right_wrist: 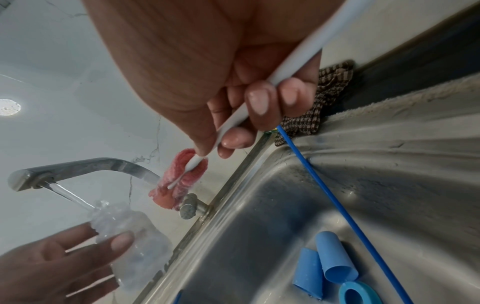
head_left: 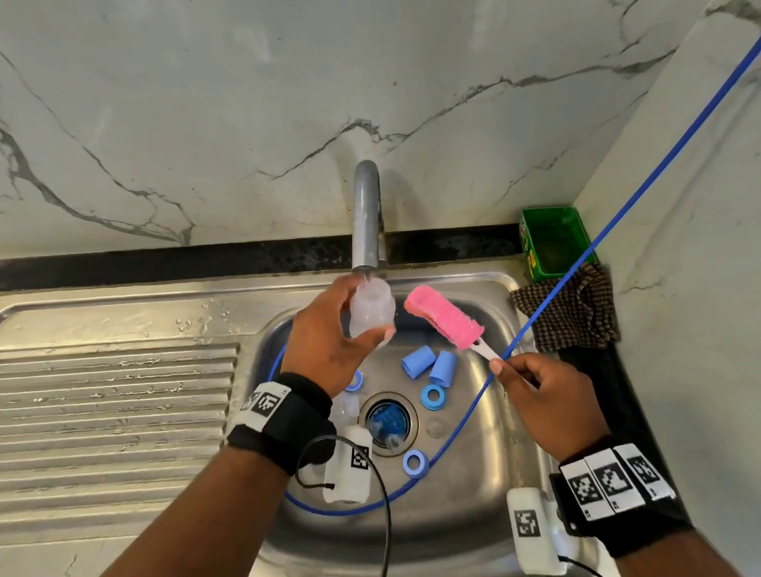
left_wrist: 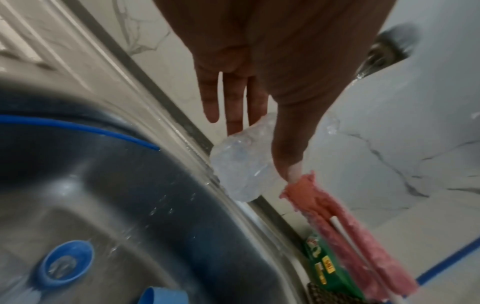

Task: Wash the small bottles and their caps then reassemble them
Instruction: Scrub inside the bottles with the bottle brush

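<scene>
My left hand (head_left: 328, 335) grips a small clear bottle (head_left: 371, 308) upright under the tap (head_left: 366, 218), thumb across its side; water runs into its mouth (right_wrist: 103, 205). The bottle (left_wrist: 241, 170) shows past my thumb in the left wrist view. To its right, my right hand (head_left: 538, 394) pinches the white handle (right_wrist: 233, 121) of a pink bottle brush (head_left: 444, 318), whose head points up-left, just clear of the bottle. Two blue caps (head_left: 431, 365) and blue rings (head_left: 433, 395) lie on the sink floor. Another clear bottle (head_left: 347, 404) lies partly hidden behind my left wrist.
The steel sink (head_left: 494, 308) has a ribbed draining board (head_left: 112, 412) on its left. A blue tube (head_left: 588, 251) crosses the basin and loops round its floor. A green box (head_left: 552, 241) and a checked cloth (head_left: 569, 313) sit at the back right corner. A marble wall stands behind.
</scene>
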